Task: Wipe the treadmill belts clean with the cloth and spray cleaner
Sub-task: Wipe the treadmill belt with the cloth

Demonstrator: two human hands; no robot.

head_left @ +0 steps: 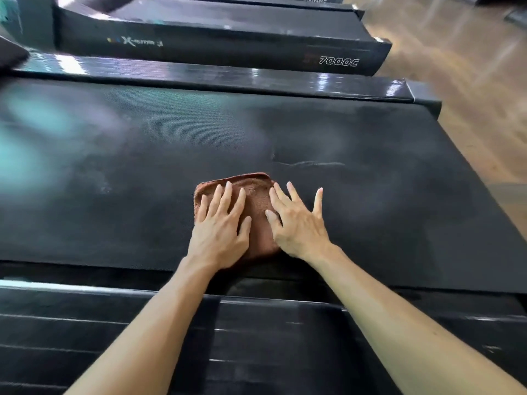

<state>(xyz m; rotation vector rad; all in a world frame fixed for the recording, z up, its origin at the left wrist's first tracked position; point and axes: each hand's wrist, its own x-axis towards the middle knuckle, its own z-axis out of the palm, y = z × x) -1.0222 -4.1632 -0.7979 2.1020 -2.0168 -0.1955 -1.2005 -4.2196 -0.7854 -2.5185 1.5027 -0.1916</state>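
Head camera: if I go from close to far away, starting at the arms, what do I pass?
Near side rail → brown cloth on the treadmill belt → far side rail → next treadmill marked 7000C.

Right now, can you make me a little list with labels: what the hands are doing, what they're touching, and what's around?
left hand: flat, fingers spread, pressing on the cloth
right hand: flat, thumb side on the cloth, other fingers on the belt
cloth: brown, folded, lying on the belt
belt: black, with hazy smears
next treadmill: beyond, marked 7000C
floor: wood, at right
spray bottle: not visible
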